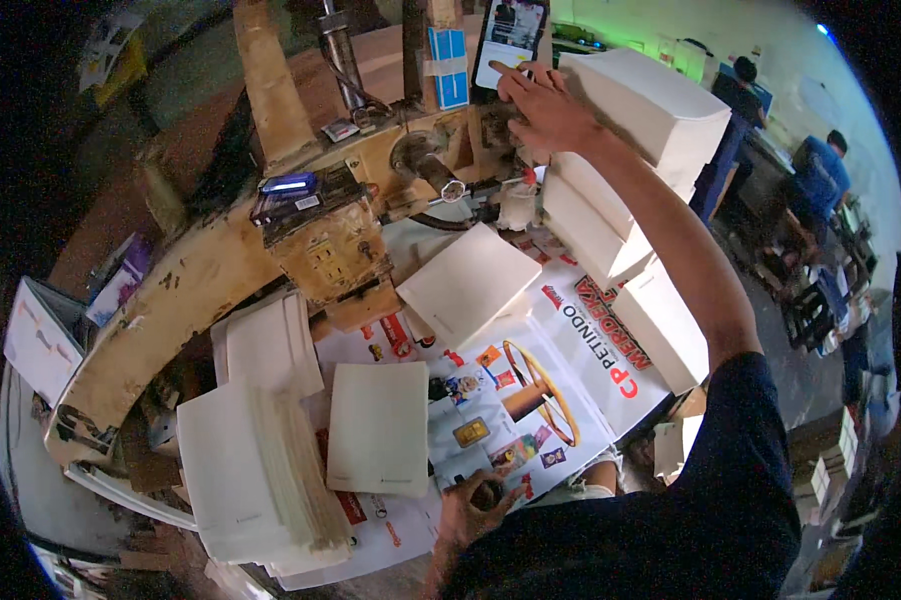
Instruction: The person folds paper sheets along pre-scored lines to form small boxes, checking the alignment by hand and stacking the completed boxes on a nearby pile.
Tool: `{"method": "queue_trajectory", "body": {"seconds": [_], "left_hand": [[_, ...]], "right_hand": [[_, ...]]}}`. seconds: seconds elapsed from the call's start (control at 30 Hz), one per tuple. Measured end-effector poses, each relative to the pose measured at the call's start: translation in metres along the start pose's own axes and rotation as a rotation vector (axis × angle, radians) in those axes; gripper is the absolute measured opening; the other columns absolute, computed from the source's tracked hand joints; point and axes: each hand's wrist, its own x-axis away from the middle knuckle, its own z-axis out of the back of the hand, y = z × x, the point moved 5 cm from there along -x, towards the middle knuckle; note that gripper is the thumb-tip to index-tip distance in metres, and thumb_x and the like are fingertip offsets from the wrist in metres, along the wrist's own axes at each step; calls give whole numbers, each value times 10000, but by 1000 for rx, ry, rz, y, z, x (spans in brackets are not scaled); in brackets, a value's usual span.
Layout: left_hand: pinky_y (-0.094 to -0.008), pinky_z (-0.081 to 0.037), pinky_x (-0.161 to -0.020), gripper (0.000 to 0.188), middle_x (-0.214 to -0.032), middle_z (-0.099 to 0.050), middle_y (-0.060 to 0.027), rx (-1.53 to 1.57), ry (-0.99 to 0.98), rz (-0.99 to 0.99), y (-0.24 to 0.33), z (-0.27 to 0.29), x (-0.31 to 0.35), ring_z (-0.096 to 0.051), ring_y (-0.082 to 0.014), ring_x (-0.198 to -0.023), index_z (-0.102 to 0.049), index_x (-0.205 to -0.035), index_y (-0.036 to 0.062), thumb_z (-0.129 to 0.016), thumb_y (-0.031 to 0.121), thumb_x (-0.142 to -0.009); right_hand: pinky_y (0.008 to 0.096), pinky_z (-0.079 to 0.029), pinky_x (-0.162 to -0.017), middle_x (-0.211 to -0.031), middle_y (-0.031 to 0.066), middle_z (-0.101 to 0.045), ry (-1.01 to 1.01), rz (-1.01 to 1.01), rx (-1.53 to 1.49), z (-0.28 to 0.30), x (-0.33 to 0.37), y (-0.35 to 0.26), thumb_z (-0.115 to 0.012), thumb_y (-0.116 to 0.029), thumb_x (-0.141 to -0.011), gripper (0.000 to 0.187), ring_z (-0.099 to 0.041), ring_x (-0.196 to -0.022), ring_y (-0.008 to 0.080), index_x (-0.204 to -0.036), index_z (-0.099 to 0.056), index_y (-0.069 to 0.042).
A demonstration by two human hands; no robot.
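My right hand (552,112) reaches far forward at the top, its index finger stretched out onto the lit screen of a phone (513,40). The phone stands upright against the old machine. Low in the middle, my left hand (462,512) curls around a small round object with a dark top (486,493); its kind I cannot make out. Beneath that hand lies a colourful printed sheet (490,430). Left of the hand sits a block of cream paper (378,428), with a thick stack of cream paper (238,480) beyond it. Another cream paper pile (470,283) lies nearer the machine.
A worn beige machine (340,250) with a curved arm spans the back and left. A blue box (448,65) is taped to it. Tall cream paper stacks (645,105) rise along the right. Two people (820,175) sit farther off at the right.
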Motion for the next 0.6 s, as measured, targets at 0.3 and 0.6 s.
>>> {"method": "queue_trajectory", "body": {"seconds": [0.3, 0.6], "left_hand": [[-259, -372, -445, 266, -503, -497, 6, -26, 28, -67, 15, 10, -7, -457, -72, -432, -633, -806, 94, -853, 232, -749], [-243, -358, -433, 281, -477, -489, 12, 14, 48, -46, 17, 10, -8, -438, -48, -422, -618, -791, 100, -859, 237, -746]], "right_hand": [[526, -303, -1051, -1497, 104, -362, -102, -298, 199, 29, 25, -1, -647, -212, -773, 425, -314, -1351, 350, -1133, -470, -69], [556, -297, -1052, -1554, 57, -277, -91, -92, 203, 17, 24, 3, -639, -237, -787, 457, -297, -1363, 360, -1176, -469, -67]]}}
